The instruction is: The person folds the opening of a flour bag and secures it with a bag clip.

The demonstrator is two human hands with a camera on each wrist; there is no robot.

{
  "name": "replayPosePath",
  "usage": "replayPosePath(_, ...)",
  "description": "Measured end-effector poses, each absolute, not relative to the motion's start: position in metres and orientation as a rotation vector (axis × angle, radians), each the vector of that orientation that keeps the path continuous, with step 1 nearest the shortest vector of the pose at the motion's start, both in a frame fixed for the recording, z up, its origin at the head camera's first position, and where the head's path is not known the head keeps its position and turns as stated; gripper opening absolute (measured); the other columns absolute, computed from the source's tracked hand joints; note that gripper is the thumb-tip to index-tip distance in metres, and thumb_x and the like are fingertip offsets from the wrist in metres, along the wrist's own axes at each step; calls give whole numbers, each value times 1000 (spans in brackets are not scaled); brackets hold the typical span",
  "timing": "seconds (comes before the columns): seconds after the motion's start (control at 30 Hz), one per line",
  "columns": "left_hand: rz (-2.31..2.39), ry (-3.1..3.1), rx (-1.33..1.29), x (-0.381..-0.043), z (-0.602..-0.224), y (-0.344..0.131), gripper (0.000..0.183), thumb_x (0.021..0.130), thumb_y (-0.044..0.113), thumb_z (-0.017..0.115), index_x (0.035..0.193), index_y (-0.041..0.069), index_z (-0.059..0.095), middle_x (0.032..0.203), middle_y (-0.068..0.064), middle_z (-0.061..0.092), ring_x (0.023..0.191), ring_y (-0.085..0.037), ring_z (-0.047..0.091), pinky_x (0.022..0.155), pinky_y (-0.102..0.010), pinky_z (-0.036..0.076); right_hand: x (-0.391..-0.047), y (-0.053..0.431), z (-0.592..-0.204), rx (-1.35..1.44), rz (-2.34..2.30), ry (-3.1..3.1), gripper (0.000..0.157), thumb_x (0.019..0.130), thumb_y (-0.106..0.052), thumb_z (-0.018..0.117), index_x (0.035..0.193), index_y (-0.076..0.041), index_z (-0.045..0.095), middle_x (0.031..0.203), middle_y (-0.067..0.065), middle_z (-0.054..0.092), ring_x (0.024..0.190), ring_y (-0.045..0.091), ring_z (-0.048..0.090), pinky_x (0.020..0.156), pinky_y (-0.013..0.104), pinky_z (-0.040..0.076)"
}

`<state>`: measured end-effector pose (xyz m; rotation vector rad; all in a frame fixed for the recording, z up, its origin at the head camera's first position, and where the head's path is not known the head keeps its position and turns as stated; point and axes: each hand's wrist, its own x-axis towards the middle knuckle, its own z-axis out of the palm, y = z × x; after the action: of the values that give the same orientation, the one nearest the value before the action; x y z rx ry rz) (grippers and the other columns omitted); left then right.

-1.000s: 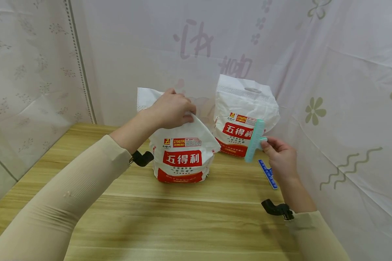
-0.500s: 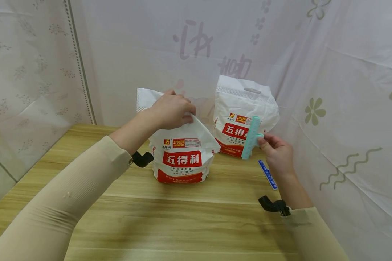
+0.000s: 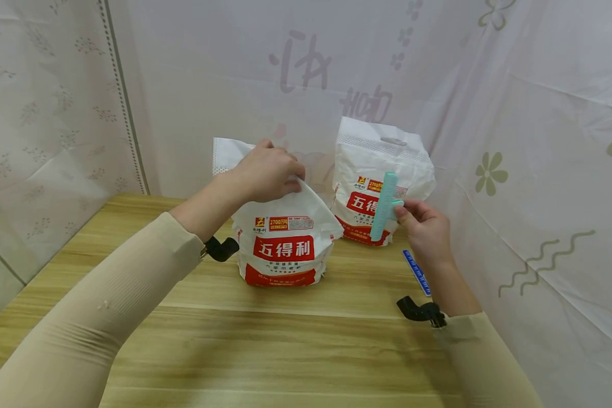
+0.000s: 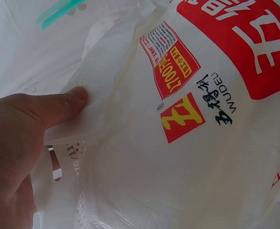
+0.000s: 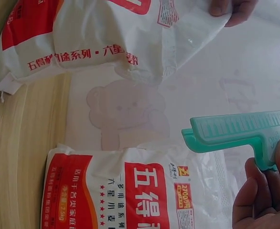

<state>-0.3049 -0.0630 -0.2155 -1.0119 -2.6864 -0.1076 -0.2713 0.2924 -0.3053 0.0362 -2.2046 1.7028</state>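
A white flour bag (image 3: 285, 226) with red print stands upright on the table, its upper part folded over. My left hand (image 3: 270, 170) grips this folded top, the thumb pressing on the near side in the left wrist view. In my right hand (image 3: 425, 229) a mint-green sealing clip (image 3: 385, 207) is pinched by its handle, with its long bar held nearly upright in the head view. The right wrist view shows the clip's two long bars (image 5: 235, 129) slightly parted at the near end. The clip is apart from the gripped bag, to its right.
A second white flour bag (image 3: 347, 153) with a punched handle hole stands behind, to the right. A blue clip (image 3: 416, 272) lies on the wooden table (image 3: 285, 340) close to the right wrist. Printed curtains (image 3: 194, 68) hang behind and at both sides.
My right hand has moved left and slightly up with the mint-green clip, which now overlaps more of the rear bag in view. The left hand stays on the folded bag top.
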Motion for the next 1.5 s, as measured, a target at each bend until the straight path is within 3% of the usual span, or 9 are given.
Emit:
replayPosePath(0.17, -119, -2688, -1008, -304, -216, -63, 21, 104, 28, 76, 122, 18, 81, 120, -4, 82, 114, -29, 73, 110, -54, 45, -274, 286, -303, 54, 1670, -2227, 20, 104, -27, 77, 116, -11, 77, 104, -9, 75, 99, 11, 68, 87, 12, 60)
replayPosePath(0.37, -122, -2690, -1010, -304, -216, -63, 21, 104, 29, 76, 122, 18, 81, 121, -3, 81, 114, -29, 72, 110, -54, 45, -274, 278, -300, 80, 1554, -2304, 30, 107, -32, 73, 123, -7, 74, 107, -14, 74, 103, 8, 70, 92, 12, 58)
replayPosePath(0.8, -118, -2690, -1005, -306, -217, -62, 21, 104, 28, 76, 122, 18, 81, 121, -3, 81, 114, -29, 72, 110, -54, 45, -279, 266, -293, 119, 1592, -2262, 27, 105, -25, 75, 122, -4, 77, 109, -11, 75, 102, 10, 69, 90, 12, 59)
replayPosePath(1.07, -108, -2689, -1003, -306, -217, -62, 22, 104, 29, 76, 122, 18, 81, 122, -3, 81, 114, -29, 72, 110, -54, 45, -281, 261, -291, 148, 1538, -2304, 36, 105, -28, 75, 128, 0, 75, 106, -14, 75, 101, 11, 69, 88, 14, 59)
replayPosePath(1.5, -105, -2690, -1013, -306, -215, -62, 22, 105, 29, 76, 122, 18, 81, 122, -4, 82, 114, -30, 73, 111, -55, 45, -286, 245, -287, 273, 1583, -2300, 21, 107, -23, 73, 115, -4, 75, 97, -8, 72, 96, 13, 66, 84, 16, 59)
